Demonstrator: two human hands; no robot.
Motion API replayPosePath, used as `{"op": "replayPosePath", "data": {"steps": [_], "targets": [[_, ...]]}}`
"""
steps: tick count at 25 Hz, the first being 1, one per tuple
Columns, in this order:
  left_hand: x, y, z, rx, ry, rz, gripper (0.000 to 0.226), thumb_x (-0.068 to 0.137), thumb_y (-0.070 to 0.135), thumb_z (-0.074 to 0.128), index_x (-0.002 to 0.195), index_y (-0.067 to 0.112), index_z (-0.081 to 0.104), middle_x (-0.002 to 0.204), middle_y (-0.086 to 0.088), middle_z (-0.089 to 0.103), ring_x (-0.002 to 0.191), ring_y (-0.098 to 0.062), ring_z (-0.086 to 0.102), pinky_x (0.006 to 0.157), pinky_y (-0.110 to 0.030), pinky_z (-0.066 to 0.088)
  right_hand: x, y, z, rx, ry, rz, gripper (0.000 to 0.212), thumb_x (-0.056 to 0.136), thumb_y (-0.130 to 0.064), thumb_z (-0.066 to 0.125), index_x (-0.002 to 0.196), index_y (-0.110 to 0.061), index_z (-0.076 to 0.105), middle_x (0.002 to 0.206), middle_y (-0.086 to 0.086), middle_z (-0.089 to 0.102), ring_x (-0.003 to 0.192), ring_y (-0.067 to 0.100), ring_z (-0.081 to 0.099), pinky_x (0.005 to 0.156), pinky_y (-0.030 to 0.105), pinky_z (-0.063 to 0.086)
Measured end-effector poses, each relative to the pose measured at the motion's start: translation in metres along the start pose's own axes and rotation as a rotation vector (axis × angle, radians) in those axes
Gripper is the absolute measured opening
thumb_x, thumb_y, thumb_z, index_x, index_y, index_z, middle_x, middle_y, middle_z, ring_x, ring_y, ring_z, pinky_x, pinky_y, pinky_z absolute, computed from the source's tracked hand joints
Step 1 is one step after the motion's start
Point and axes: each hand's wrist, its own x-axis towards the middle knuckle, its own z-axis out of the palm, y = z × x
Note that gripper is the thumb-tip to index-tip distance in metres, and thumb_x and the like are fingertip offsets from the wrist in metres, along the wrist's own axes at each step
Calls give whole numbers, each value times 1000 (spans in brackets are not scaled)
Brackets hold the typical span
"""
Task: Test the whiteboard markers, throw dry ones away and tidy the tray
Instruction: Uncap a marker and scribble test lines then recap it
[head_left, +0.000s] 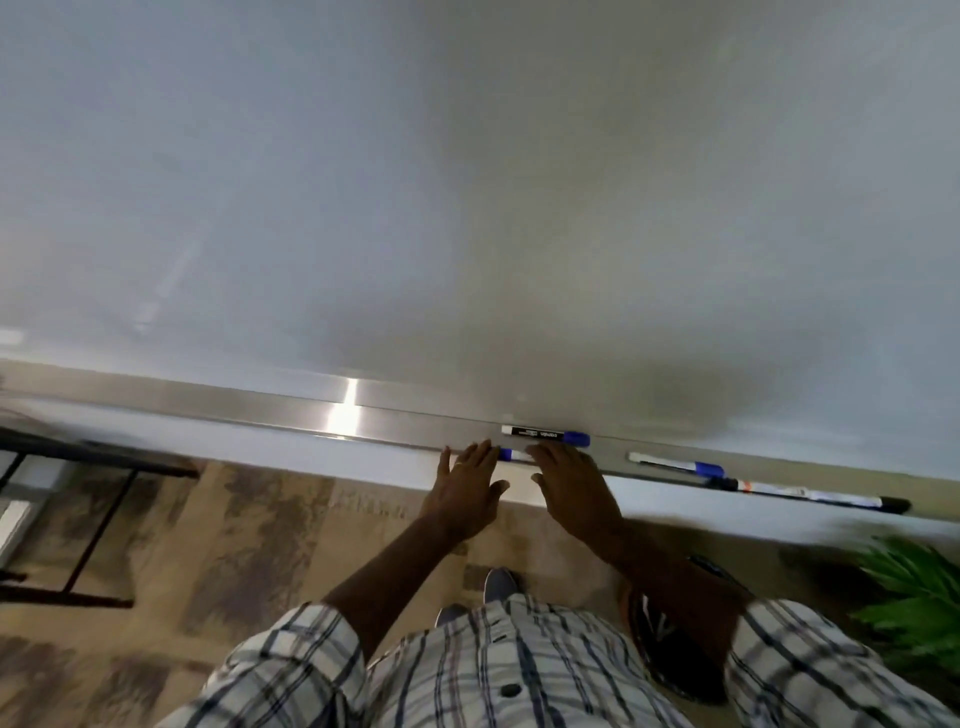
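A metal tray (260, 413) runs along the foot of the whiteboard (467, 208). My left hand (467, 488) and my right hand (574, 486) reach to its front edge with straight fingers, touching a blue-capped marker (511, 455) that lies between them, mostly hidden. Just behind, a marker with a black label and blue cap (545, 434) lies against the board. To the right lie another blue-capped marker (675, 464) and a long black-capped marker (810, 493).
A dark metal table frame (93, 519) stands at the left. A green plant (914, 603) is at the lower right. A patterned floor (234, 545) and my shoe (498, 584) show below.
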Motion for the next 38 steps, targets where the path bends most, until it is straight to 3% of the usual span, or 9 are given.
{"op": "replayPosePath", "data": {"steps": [6,9,12,17,21,25,29,33,38], "targets": [[5,0,-15,-48,153,-46,42,104,27,55,146,24,51,148,-2,53,140,-20,47,128,-51,20,25,3,-5,58,-14,-121,37,86,-20,75,122,-19,65,114,1,63,103,22,63,85,33,56],[-2,-14,-27,-67,290,-21,30,104,23,56,132,26,64,128,1,63,118,-17,59,113,-48,43,25,-10,-12,217,35,-175,31,95,-23,66,124,-15,62,119,2,61,100,19,65,79,21,49],[-15,-25,-46,-215,334,101,24,104,22,55,123,18,69,117,-3,67,105,-17,63,93,-41,56,29,-33,-34,395,37,-222,41,103,-43,42,123,-13,60,112,2,66,94,16,68,75,24,54],[-44,-40,-117,-272,328,212,26,105,16,54,128,13,66,120,-5,71,106,-17,67,96,-32,57,38,-72,-84,364,220,-272,45,102,-44,38,109,-10,66,87,2,70,72,14,66,67,18,45],[-86,-48,-193,-77,421,433,29,103,13,54,129,8,67,116,-10,72,102,-21,68,92,-31,58,49,-118,-142,247,314,-325,42,103,-48,35,90,-17,60,60,-15,42,45,1,33,50,7,17],[-165,-143,-277,55,590,389,42,108,34,40,128,9,67,113,-4,70,100,-10,60,90,-13,46,50,-165,-185,374,313,-290,47,103,-56,28,77,-24,50,49,-11,37,39,5,38,44,8,24],[-231,-214,-309,-197,793,119,26,108,27,47,127,21,64,112,6,66,104,3,61,89,-6,44,66,-223,-213,659,289,-211,42,100,-54,33,76,-24,51,51,-8,46,43,12,43,45,15,34],[-226,-206,-306,-578,917,145,24,106,26,52,125,19,65,116,10,71,113,-13,68,96,-21,53,79,-310,-226,947,215,-191,42,95,-59,38,84,-23,57,52,-3,39,46,11,35,46,27,32],[-219,-180,-339,-1316,746,227,32,105,27,48,129,15,65,128,2,73,126,-15,65,104,-31,55,81,-382,-245,1120,163,-144,33,98,-53,39,100,-31,64,68,-3,52,62,10,48,59,22,44]]}}
